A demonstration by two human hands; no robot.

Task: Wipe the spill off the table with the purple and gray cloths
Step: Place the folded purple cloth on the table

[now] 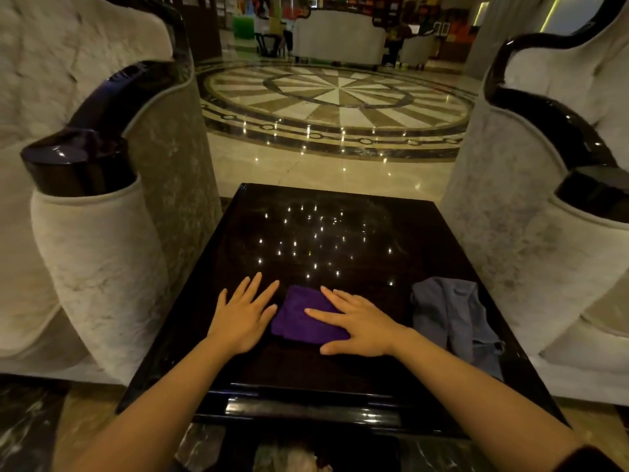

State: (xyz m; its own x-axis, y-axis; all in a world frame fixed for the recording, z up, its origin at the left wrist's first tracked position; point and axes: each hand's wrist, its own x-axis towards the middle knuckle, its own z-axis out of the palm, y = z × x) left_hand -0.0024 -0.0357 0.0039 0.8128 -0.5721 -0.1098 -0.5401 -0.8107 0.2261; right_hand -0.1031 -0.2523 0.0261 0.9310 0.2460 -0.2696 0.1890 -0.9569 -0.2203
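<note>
A folded purple cloth point(301, 318) lies on the glossy black table point(306, 369), near its front middle. My right hand point(357, 323) rests flat on the cloth's right half, fingers spread and pointing left. Just left of the cloth, my left hand point(243, 313) lies flat on the bare tabletop with fingers apart, its thumb touching the cloth's edge. A crumpled gray cloth point(452, 315) sits at the table's right side, apart from both hands. Faint smears show on the far half of the table among light reflections; no clear spill is visible.
Two pale upholstered armchairs with black glossy arms, the left armchair point(95, 253) and the right armchair point(558, 253), stand close against the table's sides. Beyond the table's far edge is a polished marble floor point(337, 97) with a round pattern, and more furniture far back.
</note>
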